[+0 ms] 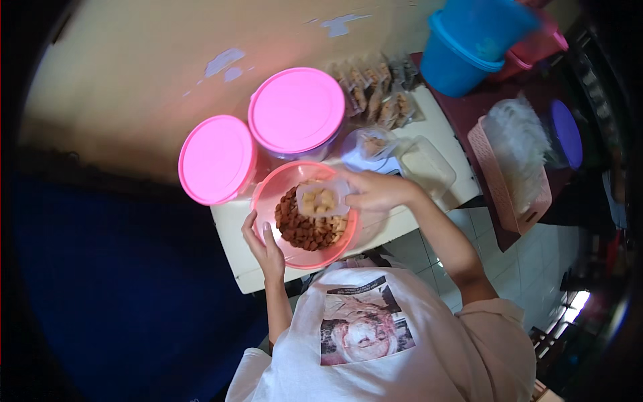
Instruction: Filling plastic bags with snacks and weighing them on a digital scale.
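Note:
A pink plastic basin (pixel 295 255) stands on the white table before me. Inside it lie brown snack pieces (pixel 301 228), with paler pieces (pixel 338 229) at the right side. My left hand (pixel 267 249) holds the basin's left rim, thumb on the inner side and fingers outside. Over the basin, my right hand (pixel 378 191) grips a small translucent plastic scoop or cup (pixel 341 190). Several pale yellow pieces (pixel 319 201) sit in this cup, which hides part of the brown ones below.
Two tubs with pink lids (pixel 297 109) (pixel 217 160) stand by the wall. Behind the right hand are a scale (pixel 386 166) bearing a plastic bag (pixel 374 143), a pale tray (pixel 427 163) and filled snack packets (pixel 371 93). Rightward stand blue buckets (pixel 447 60) and a pink basket (pixel 507 201) of plastic bags.

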Tool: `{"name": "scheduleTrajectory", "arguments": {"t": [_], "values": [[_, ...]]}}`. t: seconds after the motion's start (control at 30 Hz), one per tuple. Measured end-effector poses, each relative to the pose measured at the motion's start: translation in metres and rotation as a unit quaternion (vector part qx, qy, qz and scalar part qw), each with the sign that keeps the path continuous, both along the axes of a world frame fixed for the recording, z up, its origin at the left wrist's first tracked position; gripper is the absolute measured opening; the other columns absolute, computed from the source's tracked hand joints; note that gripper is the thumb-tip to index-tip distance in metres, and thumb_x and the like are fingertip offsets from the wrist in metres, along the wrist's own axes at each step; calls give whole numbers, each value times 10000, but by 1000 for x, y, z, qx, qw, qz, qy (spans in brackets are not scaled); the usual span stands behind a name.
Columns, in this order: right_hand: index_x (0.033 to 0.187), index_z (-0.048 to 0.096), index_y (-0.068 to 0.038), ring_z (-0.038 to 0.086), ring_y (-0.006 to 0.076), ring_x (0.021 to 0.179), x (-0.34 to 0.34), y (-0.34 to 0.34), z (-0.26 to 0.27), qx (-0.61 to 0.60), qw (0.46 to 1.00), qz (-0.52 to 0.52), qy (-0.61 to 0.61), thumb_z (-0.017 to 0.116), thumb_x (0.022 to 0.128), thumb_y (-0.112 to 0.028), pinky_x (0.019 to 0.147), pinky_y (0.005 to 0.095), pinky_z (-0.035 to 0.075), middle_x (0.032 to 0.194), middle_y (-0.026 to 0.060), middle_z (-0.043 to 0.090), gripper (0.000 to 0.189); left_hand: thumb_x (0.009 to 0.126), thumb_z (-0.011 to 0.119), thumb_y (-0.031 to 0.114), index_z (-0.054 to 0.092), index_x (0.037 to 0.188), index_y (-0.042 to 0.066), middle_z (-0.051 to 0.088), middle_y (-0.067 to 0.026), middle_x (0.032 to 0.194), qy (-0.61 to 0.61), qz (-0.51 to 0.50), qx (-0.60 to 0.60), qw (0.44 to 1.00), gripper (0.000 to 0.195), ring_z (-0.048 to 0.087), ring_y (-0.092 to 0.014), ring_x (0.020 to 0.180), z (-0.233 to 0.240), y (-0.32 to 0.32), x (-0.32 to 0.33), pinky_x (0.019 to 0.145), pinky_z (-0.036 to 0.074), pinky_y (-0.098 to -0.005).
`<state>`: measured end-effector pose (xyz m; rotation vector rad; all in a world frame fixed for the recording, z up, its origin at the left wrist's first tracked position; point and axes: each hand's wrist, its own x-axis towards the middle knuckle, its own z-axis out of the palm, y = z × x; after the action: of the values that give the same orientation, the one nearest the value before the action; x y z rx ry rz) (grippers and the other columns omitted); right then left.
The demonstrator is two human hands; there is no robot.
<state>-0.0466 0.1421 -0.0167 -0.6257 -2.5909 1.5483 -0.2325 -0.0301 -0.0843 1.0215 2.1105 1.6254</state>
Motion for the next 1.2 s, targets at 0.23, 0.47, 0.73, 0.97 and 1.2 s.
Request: {"name": "scheduleTrajectory", "arguments": {"t": [0.23, 0.47, 0.73, 0.97, 1.2], "values": [[1157, 364, -81, 561, 223, 755, 62, 50, 61, 95, 978, -156, -105, 692, 634, -325, 674, 320, 441, 918, 131, 555, 664, 811, 482, 129, 459, 1056, 2, 461, -121, 1079, 49, -16, 23, 998, 277, 379, -243, 1070, 29, 29, 24, 915, 283, -357], [1106, 443, -105, 563, 341, 817, 88, 77, 50, 262, 935, -184, -152, 708, 565, -325, 702, 396, 434, 892, 191, 580, 641, 764, 522, 104, 551, 975, 38, 496, -132, 1024, 162, -165, 49, 972, 223, 434, -265, 997, 48, 94, 68, 875, 314, -366], [1075, 466, -114, 564, 335, 841, 75, 87, 66, 328, 904, -108, -253, 717, 550, -318, 707, 418, 433, 845, 171, 592, 616, 671, 525, 98, 580, 1007, 175, 438, -141, 1037, 241, -258, -8, 935, 349, 388, -293, 977, 39, 147, 103, 869, 276, -386], [1010, 519, -93, 601, 253, 811, 69, 91, 73, 391, 862, -70, -314, 745, 502, -250, 645, 358, 477, 867, 102, 613, 578, 605, 506, 67, 563, 1035, 170, 443, -123, 1037, 281, -267, -50, 921, 446, 399, -295, 983, 37, 152, 111, 883, 285, -402], [1007, 489, -60, 591, 300, 781, 75, 91, 77, 388, 868, -66, -303, 741, 529, -287, 647, 394, 467, 813, 144, 602, 586, 597, 510, 69, 559, 1049, 170, 450, -116, 1045, 268, -277, -54, 921, 466, 402, -291, 996, 38, 151, 113, 885, 283, -392]]}}
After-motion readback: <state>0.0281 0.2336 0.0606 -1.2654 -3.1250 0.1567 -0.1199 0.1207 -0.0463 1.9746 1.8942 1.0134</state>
